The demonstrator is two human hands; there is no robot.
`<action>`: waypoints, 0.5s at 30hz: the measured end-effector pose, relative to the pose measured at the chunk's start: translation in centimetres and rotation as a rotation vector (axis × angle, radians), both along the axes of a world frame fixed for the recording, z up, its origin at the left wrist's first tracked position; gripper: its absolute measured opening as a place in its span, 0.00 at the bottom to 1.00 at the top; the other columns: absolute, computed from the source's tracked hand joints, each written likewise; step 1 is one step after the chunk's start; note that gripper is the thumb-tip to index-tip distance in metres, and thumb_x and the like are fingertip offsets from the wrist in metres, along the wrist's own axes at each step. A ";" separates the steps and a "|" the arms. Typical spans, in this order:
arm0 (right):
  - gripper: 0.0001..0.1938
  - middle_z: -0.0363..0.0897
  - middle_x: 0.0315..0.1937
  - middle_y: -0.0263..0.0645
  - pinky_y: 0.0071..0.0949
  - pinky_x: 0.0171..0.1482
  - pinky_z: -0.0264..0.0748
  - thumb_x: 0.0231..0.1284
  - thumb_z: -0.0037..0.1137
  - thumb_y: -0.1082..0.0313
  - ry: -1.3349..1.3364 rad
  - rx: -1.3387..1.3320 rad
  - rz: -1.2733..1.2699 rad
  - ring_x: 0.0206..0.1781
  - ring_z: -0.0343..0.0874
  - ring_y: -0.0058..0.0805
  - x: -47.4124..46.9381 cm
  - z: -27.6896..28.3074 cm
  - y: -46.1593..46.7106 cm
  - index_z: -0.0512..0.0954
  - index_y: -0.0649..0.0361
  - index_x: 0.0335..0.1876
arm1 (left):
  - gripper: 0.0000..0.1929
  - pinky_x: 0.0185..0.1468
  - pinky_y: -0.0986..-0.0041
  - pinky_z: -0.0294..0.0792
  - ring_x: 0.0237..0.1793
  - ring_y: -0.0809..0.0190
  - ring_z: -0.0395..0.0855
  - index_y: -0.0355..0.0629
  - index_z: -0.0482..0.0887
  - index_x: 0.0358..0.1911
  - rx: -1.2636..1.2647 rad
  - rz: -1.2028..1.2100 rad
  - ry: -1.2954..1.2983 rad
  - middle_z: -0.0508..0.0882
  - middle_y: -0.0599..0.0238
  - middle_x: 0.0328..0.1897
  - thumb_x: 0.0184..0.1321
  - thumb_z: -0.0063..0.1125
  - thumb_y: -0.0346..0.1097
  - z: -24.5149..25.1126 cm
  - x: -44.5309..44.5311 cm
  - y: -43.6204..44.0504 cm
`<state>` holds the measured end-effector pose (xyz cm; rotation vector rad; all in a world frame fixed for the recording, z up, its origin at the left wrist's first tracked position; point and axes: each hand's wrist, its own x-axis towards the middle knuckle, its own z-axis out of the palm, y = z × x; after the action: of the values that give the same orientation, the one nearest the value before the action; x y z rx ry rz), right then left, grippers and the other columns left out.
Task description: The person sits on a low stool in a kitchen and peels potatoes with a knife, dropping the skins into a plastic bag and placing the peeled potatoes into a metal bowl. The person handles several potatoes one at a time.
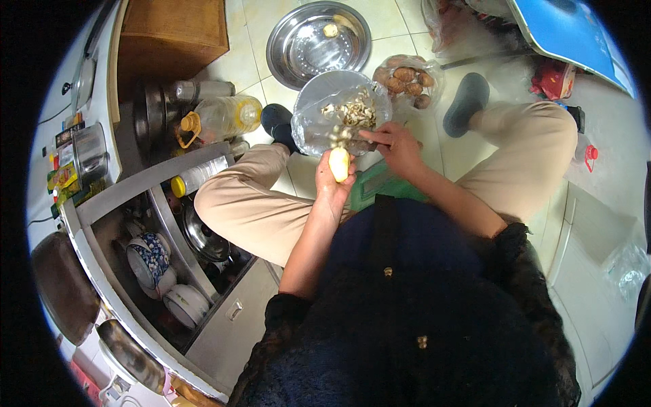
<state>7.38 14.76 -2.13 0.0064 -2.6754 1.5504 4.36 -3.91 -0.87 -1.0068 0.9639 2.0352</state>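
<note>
My left hand (328, 189) grips a peeled, pale yellow tuber (339, 165), held upright near the close rim of a bin lined with clear plastic (310, 102). Brown and white peelings (358, 109) lie heaped inside the liner. Over the same bin, my right hand (399, 150) is closed around a knife (351, 136), its broad blade blurred and its handle hidden by the fingers. Pale bits show along the blade, just beyond the tuber. Past the bin, a steel basin (277, 48) holds one peeled piece (330, 30). Unpeeled brown tubers (405, 75) sit in a clear plastic bag to the right.
Left are an oil bottle with a yellow handle (218, 114), a yellow-capped jar (198, 175) and an open cabinet with bowls (185, 305). A wooden cabinet (173, 40) stands farther off. Green plastic (381, 185) lies between my legs. A blue panel (569, 38) juts in upper right.
</note>
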 end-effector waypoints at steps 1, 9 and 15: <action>0.25 0.77 0.32 0.35 0.35 0.45 0.73 0.43 0.55 0.78 -0.057 0.004 -0.035 0.37 0.75 0.36 0.0 -0.3 0.3 0.81 0.38 0.49 | 0.16 0.15 0.78 0.56 0.20 0.63 0.71 0.42 0.75 0.37 -0.001 0.009 0.014 0.78 0.60 0.29 0.66 0.40 0.47 0.0 -0.1 0.2; 0.25 0.76 0.32 0.38 0.33 0.41 0.74 0.45 0.59 0.76 0.000 0.008 0.033 0.35 0.76 0.38 0.2 0.7 -0.2 0.80 0.38 0.52 | 0.15 0.20 0.76 0.59 0.21 0.62 0.70 0.45 0.76 0.36 -0.017 -0.035 0.031 0.78 0.63 0.28 0.65 0.42 0.48 0.4 0.0 0.3; 0.24 0.75 0.32 0.42 0.31 0.40 0.73 0.48 0.60 0.75 -0.284 -0.171 -0.051 0.34 0.76 0.38 0.2 -0.6 0.5 0.79 0.39 0.53 | 0.17 0.27 0.73 0.67 0.27 0.61 0.78 0.46 0.77 0.35 0.066 0.017 -0.008 0.81 0.63 0.27 0.66 0.42 0.51 0.7 -0.4 0.9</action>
<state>7.57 15.22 -2.72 -0.3082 -2.7044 1.8866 3.98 -3.03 -0.20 -0.9906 0.8813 2.0617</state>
